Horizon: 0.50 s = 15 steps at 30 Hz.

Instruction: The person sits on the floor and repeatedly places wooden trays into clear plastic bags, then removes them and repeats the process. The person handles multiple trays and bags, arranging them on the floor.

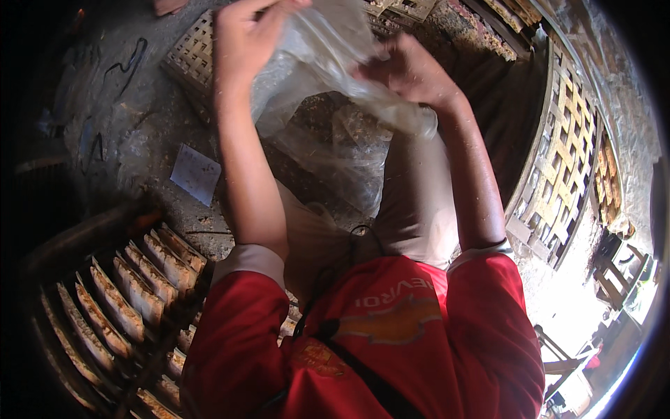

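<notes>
Head view, read from left to right. At lower left a dark rack [77,300] holds rows of flat, pale brown slabs [115,304] standing on edge. Above it, a small pale paper scrap [195,173] lies on the dusty floor [139,112]. A woven bamboo tray [190,59] rests on the floor beyond, partly behind the left forearm. The left hand [244,38] is raised at top centre, its fingers [276,10] closed on the upper edge of a clear plastic bag [314,70]. The bag hangs crumpled between both hands, above the person's lap. The right hand [412,70] grips the bag's right side, fingers [380,66] curled and clamped into the plastic. A second clear plastic sheet [349,153] lies below, on the floor by the knee. At far right, lattice bamboo racks [569,160] stand against a rough wall [628,105].
</notes>
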### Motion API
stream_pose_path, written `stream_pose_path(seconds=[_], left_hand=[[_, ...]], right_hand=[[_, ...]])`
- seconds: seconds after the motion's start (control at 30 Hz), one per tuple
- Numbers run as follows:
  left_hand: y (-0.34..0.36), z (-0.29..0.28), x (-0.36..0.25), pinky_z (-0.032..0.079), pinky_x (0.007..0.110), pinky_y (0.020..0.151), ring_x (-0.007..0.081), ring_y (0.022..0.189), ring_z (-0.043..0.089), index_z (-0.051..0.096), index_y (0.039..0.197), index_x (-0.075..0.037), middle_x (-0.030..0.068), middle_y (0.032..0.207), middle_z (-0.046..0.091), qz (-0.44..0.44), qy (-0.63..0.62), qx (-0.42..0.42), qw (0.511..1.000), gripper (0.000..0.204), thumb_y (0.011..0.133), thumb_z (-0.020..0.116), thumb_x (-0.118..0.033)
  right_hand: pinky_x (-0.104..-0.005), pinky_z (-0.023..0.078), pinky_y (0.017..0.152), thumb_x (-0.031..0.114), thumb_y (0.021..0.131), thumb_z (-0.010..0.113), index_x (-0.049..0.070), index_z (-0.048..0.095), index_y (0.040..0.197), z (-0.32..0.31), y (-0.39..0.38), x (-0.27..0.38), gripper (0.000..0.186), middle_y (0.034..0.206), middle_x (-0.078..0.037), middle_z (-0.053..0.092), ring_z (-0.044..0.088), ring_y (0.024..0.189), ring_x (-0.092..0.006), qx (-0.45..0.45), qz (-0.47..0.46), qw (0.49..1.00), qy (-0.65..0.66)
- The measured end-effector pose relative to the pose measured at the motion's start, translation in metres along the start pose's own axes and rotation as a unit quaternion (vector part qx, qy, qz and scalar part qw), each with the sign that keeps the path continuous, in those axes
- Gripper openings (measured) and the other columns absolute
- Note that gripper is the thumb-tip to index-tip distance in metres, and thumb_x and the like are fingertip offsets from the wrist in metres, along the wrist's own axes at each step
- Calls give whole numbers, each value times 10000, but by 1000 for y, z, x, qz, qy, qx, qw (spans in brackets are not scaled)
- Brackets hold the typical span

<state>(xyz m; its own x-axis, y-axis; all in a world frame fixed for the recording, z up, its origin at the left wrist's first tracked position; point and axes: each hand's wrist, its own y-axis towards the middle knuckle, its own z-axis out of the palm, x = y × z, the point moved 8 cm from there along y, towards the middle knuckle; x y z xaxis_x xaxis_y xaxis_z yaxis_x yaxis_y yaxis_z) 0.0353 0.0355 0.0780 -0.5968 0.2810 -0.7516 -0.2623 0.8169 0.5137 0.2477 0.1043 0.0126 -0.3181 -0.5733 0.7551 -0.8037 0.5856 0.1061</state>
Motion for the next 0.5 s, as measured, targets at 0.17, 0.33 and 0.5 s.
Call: stream_pose_path(seconds=[0.17,0.33,0.5], left_hand=[[-4,-57,40,348,193,581,20,659,462,776,1003,34,-63,735,601,-26,-38,-135,990,193,934,782,-145],[-12,-105,25,359,206,581,31,657,472,779,1001,28,-61,727,598,-78,31,-224,971,276,920,810,-233],[-8,-100,28,376,210,600,38,668,483,774,1025,21,-46,729,624,-79,43,-202,975,326,915,812,-284]], right_hand=[[-386,556,675,294,814,848,-2,772,919,-20,-85,-86,323,799,-188,734,729,743,-273,-43,222,946,-232],[-486,218,1220,352,825,854,120,820,978,15,-127,-53,280,1028,-60,782,717,991,-249,69,144,985,72],[-473,335,1192,312,950,724,181,809,1082,13,-143,-117,205,1383,-118,654,509,1391,-361,-87,340,937,-6]])
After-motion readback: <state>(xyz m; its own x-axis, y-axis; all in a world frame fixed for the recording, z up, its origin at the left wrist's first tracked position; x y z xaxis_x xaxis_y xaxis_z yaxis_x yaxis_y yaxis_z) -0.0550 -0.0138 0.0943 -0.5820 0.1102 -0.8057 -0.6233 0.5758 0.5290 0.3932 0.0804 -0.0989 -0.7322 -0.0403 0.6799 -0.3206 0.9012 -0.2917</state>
